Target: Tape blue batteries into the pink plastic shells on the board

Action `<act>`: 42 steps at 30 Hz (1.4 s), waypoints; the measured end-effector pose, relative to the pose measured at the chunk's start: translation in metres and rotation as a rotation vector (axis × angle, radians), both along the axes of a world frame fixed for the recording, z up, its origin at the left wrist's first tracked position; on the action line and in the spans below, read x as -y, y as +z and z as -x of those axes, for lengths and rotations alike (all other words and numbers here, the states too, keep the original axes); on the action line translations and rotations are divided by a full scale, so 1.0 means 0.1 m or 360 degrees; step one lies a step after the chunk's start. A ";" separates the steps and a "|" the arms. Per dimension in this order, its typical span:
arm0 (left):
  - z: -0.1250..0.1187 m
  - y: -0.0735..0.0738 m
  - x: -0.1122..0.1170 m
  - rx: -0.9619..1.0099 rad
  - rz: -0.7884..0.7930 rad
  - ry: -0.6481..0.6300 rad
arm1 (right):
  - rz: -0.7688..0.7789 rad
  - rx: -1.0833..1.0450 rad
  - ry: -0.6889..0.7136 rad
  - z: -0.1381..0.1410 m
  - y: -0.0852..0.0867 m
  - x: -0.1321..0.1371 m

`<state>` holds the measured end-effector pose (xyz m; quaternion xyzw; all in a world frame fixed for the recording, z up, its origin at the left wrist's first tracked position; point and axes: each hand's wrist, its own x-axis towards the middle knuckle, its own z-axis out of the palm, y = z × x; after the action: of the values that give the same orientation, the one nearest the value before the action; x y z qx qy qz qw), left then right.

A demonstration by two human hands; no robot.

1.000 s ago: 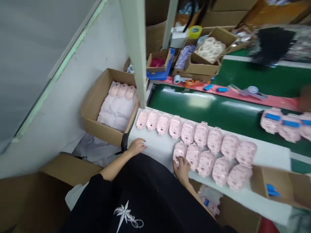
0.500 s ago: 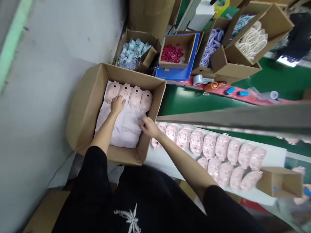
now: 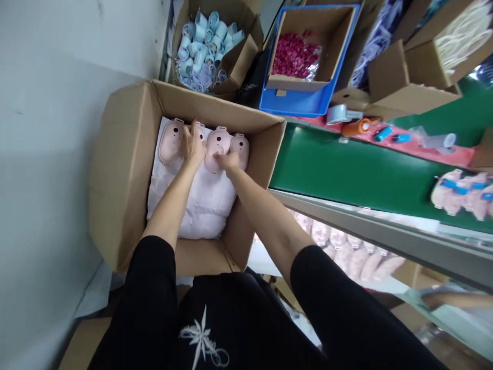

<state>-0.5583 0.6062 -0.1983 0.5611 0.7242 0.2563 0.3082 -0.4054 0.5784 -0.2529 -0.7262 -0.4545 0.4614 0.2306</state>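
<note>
Four pink oval plastic shells, each with a small dark hole, stand in a row along the far wall of a cardboard box (image 3: 215,105). My left hand (image 3: 194,146) grips the second shell (image 3: 201,132) and covers most of it, fingers on its left side. Leftmost is the first shell (image 3: 170,144), close to those fingers. My right hand (image 3: 231,162) closes on the lower right edge of the third shell (image 3: 217,141), thumb over its face. It also overlaps the fourth shell (image 3: 241,148). White padding (image 3: 200,216) lies under the row.
Behind the box stand a carton of light-blue parts (image 3: 208,43) and a blue tray (image 3: 296,105) holding a box of dark-red pieces (image 3: 295,56). A green work surface (image 3: 316,164) runs right. More pink shells (image 3: 342,246) lie below its grey rail (image 3: 385,226). Another person's arm (image 3: 454,299) shows at right.
My right hand has moved up and left from the box's right side to the third shell. My left hand has shifted slightly right and farther over the second shell. The camera has come closer.
</note>
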 end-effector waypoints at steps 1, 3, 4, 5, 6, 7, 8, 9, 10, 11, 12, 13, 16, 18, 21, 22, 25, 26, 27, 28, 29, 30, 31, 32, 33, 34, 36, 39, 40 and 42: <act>0.02 0.07 0.08 0.0065 -0.0022 0.0059 | 0.0006 -0.0031 -0.0069 0.02 0.15 0.08; 0.07 0.27 0.35 0.0175 -0.0116 0.0163 | -0.0072 -0.0094 -0.0146 -0.03 0.59 0.39; 0.09 0.42 0.55 0.0212 -0.0191 0.0194 | -0.0174 -0.0131 -0.0131 -0.11 0.85 0.61; 0.09 0.61 0.80 0.0234 -0.0279 0.0205 | -0.0275 -0.0167 -0.0087 -0.24 1.14 0.89; 0.09 0.83 1.09 0.0240 -0.0372 0.0193 | -0.0347 -0.0204 -0.0026 -0.43 1.43 1.21; 0.07 1.07 1.42 0.0227 -0.0455 0.0162 | -0.0369 -0.0257 0.0044 -0.66 1.72 1.57; 0.04 1.32 1.77 0.0181 -0.0522 0.0104 | -0.0332 -0.0338 0.0111 -0.93 1.98 1.96; -0.01 1.57 2.14 0.0104 -0.0560 -0.0006 | -0.0262 -0.0443 0.0147 -1.23 2.21 2.37; -0.08 1.79 2.51 0.0027 -0.0574 -0.0150 | -0.0184 -0.0566 0.0144 -1.54 2.40 2.78; -0.18 1.98 2.87 -0.0027 -0.0615 -0.0276 | -0.0105 -0.0690 0.0110 -1.86 2.53 3.19; -0.31 2.11 3.22 -0.0037 -0.0663 -0.0439 | -0.0031 -0.0798 0.0051 -2.18 2.61 3.57; -0.49 2.19 3.54 -0.0028 -0.0662 -0.0601 | 0.0037 -0.0881 -0.0026 -2.47 2.63 3.91; -1.20 2.08 4.29 -0.0031 -0.0564 -0.1023 | 0.0221 -0.0950 -0.0288 -3.21 2.38 4.64; -1.71 1.80 4.60 -0.0095 -0.0447 -0.1286 | 0.0260 -0.0836 -0.0473 -3.56 2.09 4.89; -2.34 1.28 4.83 -0.0184 -0.0298 -0.1582 | 0.0166 -0.0468 -0.0610 -3.92 1.69 5.06; -2.49 1.12 4.87 -0.0210 -0.0254 -0.1638 | 0.0115 -0.0314 -0.0593 -4.02 1.59 5.10; -2.82 0.71 4.92 -0.0291 -0.0155 -0.1726 | 0.0013 0.0068 -0.0403 -4.29 1.43 5.14; -2.89 0.61 4.92 -0.0307 -0.0146 -0.1740 | 0.0012 0.0149 -0.0312 -4.36 1.40 5.13; -2.96 0.52 4.91 -0.0320 -0.0145 -0.1749 | 0.0022 0.0210 -0.0214 -4.42 1.37 5.10; -3.02 0.44 4.90 -0.0331 -0.0150 -0.1750 | 0.0040 0.0265 -0.0112 -4.47 1.35 5.06; -3.06 0.38 4.89 -0.0343 -0.0158 -0.1742 | 0.0067 0.0328 -0.0011 -4.51 1.33 5.00; -3.10 0.33 4.87 -0.0356 -0.0164 -0.1731 | 0.0107 0.0403 0.0084 -4.54 1.30 4.94; -3.12 0.28 4.86 -0.0369 -0.0170 -0.1718 | 0.0158 0.0477 0.0170 -4.56 1.27 4.88; -3.14 0.25 4.86 -0.0381 -0.0175 -0.1707 | 0.0210 0.0539 0.0245 -4.57 1.24 4.82; -3.15 0.22 4.86 -0.0391 -0.0179 -0.1699 | 0.0255 0.0586 0.0309 -4.57 1.21 4.78; -3.14 0.21 4.86 -0.0398 -0.0183 -0.1693 | 0.0290 0.0613 0.0365 -4.58 1.18 4.75; -3.13 0.19 4.87 -0.0404 -0.0187 -0.1694 | 0.0320 0.0621 0.0450 -4.57 1.14 4.73; -3.11 0.18 4.88 -0.0392 -0.0191 -0.1720 | 0.0325 0.0627 0.0517 -4.52 1.09 4.77; -3.11 0.17 4.88 -0.0385 -0.0190 -0.1735 | 0.0326 0.0640 0.0520 -4.49 1.07 4.78; -3.13 0.16 4.86 -0.0368 -0.0183 -0.1765 | 0.0326 0.0676 0.0499 -4.43 1.05 4.78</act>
<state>-0.2451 0.1201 -0.1821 0.8977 0.3351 0.0322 0.2843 0.0378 0.1007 -0.1482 -0.7471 -0.5503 0.3724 -0.0185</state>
